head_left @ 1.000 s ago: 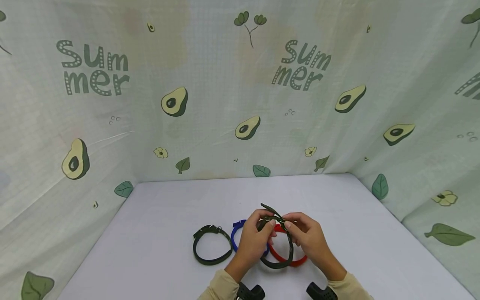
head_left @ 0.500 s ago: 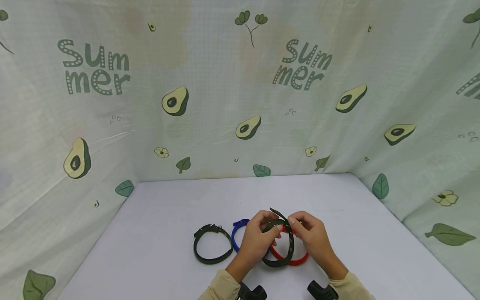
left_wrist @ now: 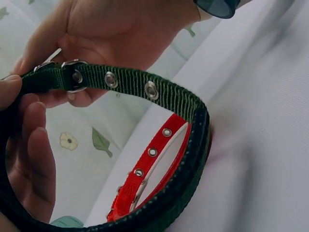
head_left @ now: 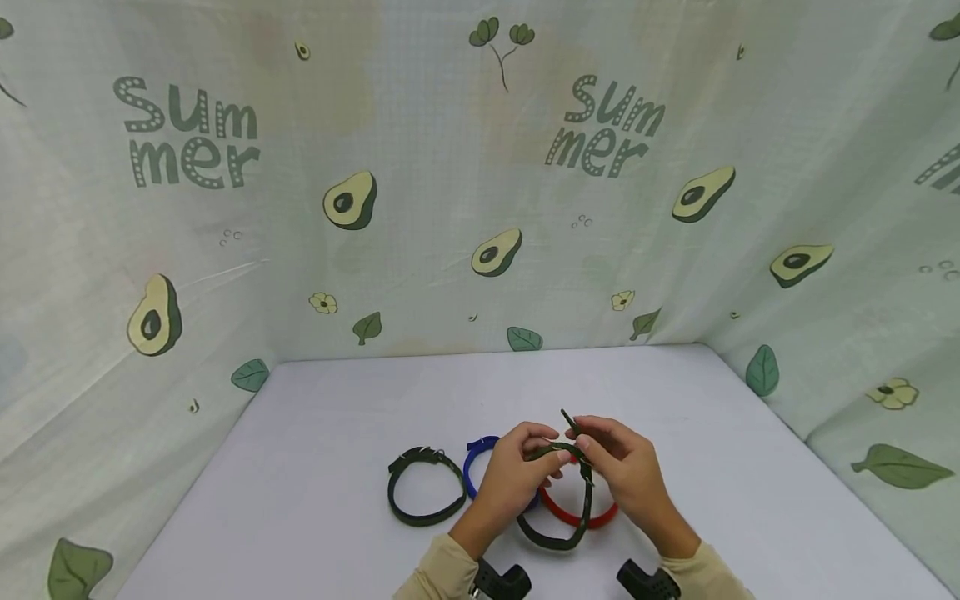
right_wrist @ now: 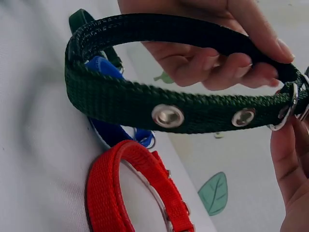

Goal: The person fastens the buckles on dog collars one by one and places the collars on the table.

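Note:
A dark green webbing collar (head_left: 553,543) with metal eyelets and a buckle is held up as a loop between both hands. My left hand (head_left: 510,471) grips it beside the buckle, its thumb on the band. On the other side, my right hand (head_left: 626,467) pinches the strap by the buckle, and a thin strap tip sticks up past its fingers. In the left wrist view, the collar (left_wrist: 128,83) shows eyelets along its webbing and metal hardware near the fingertips. The right wrist view shows its dark padded lining and green outer face (right_wrist: 130,104).
On the white table (head_left: 337,417), a second dark green collar (head_left: 423,520) lies buckled at the left. A blue collar (head_left: 468,479) lies beside it, partly behind my left hand. Beneath the held loop lies a red collar (head_left: 602,520). A patterned cloth (head_left: 420,275) hangs behind.
The strap tip has shifted right, toward my right hand's fingers. The loop hangs slightly lower, and both hands have moved a little to the right. The collars on the table stay put.

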A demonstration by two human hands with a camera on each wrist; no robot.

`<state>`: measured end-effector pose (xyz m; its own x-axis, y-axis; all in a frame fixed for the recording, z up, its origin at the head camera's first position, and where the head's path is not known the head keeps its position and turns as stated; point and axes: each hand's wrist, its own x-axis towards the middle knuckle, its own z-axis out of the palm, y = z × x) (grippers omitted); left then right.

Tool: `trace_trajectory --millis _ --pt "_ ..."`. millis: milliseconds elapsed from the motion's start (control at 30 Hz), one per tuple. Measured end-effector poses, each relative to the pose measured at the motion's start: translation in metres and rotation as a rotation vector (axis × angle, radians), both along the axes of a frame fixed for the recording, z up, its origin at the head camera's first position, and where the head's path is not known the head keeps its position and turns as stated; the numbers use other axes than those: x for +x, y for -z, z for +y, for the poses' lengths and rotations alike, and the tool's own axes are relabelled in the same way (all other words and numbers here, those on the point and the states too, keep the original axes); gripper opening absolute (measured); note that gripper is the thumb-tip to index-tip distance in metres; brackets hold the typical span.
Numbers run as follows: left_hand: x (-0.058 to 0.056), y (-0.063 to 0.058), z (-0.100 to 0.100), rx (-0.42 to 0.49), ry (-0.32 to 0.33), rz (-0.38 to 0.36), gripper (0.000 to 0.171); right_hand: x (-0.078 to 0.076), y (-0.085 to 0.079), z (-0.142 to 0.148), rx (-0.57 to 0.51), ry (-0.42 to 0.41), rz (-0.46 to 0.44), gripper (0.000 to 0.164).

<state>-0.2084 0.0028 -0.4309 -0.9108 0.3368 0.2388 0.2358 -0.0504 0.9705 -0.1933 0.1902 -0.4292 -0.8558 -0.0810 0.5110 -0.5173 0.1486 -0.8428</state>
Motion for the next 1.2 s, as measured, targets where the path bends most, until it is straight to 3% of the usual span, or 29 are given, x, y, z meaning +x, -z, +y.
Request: trace_trajectory --millis 300,700,1200 --pt "0.002 -0.003 -0.005 -0.016 -0.058 -0.096 0.028 -0.004 -0.001 0.001 -0.001 0.015 0.015 0.029" --pt "0.001 -0.003 -0.011 -0.033 -0.091 -0.030 0.024 -0.003 -0.003 -0.002 0.069 -0.025 0.084 0.022" --pt "0.000 -0.001 -0.013 -0.021 -0.086 0.012 0.026 -0.005 0.003 -0.007 0.174 -0.019 0.162 0.029"
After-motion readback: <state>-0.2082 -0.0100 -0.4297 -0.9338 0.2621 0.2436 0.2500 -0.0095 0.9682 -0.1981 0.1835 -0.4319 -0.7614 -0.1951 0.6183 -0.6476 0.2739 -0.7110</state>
